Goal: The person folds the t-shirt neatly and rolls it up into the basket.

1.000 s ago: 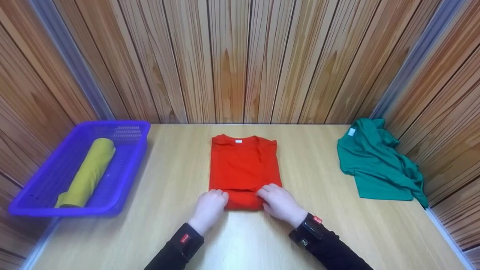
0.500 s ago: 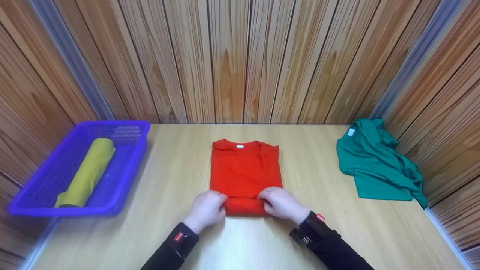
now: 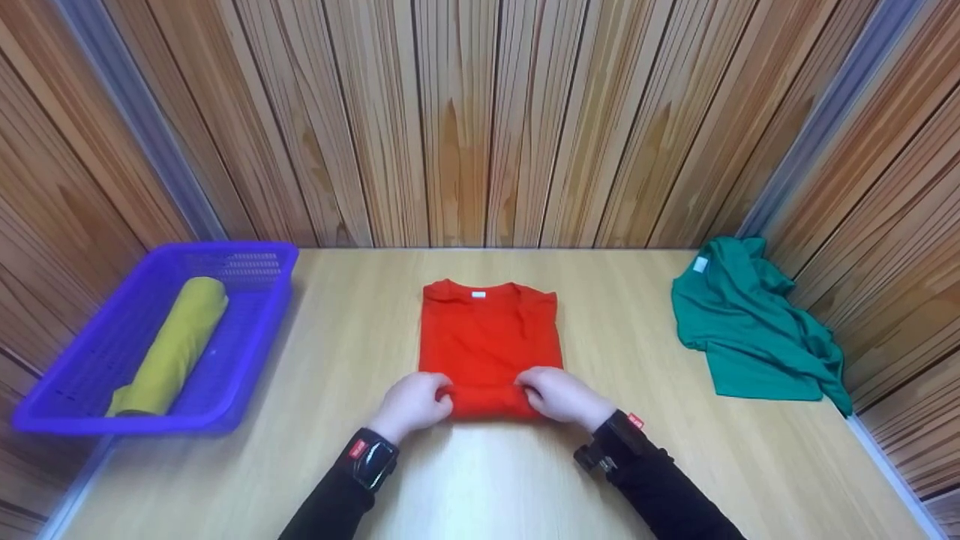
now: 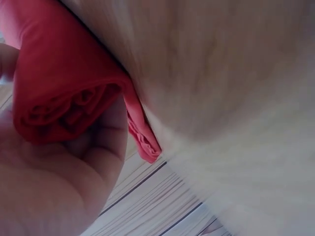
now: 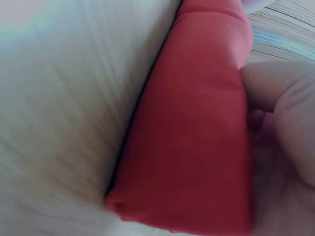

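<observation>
A red T-shirt [image 3: 487, 337] lies folded into a narrow rectangle at mid-table, its neckline and white label at the far end. Its near end is rolled up into a thick roll [image 3: 491, 403]. My left hand [image 3: 412, 403] grips the left end of this roll, fingers curled. In the left wrist view, the spiral layers show at the roll's end [image 4: 69, 110], with the hand wrapped around it. On the other end, my right hand [image 3: 562, 395] holds the roll with bent fingers; the right wrist view shows the smooth red roll [image 5: 192, 113] beside the hand.
On the left stands a purple plastic basket [image 3: 259, 360] with a rolled yellow cloth [image 3: 172, 349] inside. A crumpled green garment [image 3: 750, 330] with a white label lies at the right, against the wood-panelled wall [image 3: 900, 262]. Everything rests on a light wooden table [image 3: 622, 322].
The shirt first slid slightly toward me; since then both hands have moved the roll a little away from me. The flat part of the shirt is now shorter. Basket and green garment stay put.
</observation>
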`<action>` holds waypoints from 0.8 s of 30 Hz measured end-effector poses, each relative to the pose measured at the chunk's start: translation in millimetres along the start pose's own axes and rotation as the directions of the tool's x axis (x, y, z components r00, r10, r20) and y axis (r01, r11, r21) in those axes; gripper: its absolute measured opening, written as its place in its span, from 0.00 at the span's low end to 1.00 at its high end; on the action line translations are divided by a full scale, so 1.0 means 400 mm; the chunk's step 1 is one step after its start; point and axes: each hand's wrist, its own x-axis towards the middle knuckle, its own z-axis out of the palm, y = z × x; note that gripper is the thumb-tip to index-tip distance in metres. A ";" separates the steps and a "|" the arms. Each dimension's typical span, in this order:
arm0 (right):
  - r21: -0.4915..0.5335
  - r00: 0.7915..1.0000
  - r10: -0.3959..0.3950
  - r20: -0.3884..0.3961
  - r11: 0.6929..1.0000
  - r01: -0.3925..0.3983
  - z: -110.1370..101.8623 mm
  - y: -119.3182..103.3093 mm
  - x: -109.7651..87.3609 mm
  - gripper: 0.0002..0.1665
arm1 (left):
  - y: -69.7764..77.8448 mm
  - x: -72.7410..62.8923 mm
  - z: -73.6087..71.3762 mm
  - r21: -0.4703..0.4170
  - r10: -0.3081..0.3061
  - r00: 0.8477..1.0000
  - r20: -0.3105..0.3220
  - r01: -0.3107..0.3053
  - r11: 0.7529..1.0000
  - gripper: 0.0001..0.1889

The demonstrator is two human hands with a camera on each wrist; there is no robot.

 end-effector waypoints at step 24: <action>-0.511 0.988 -0.112 -0.102 0.859 0.044 0.015 -0.105 -0.063 0.28 | 0.017 0.033 -0.025 -0.101 -0.196 0.969 0.147 0.212 0.972 0.02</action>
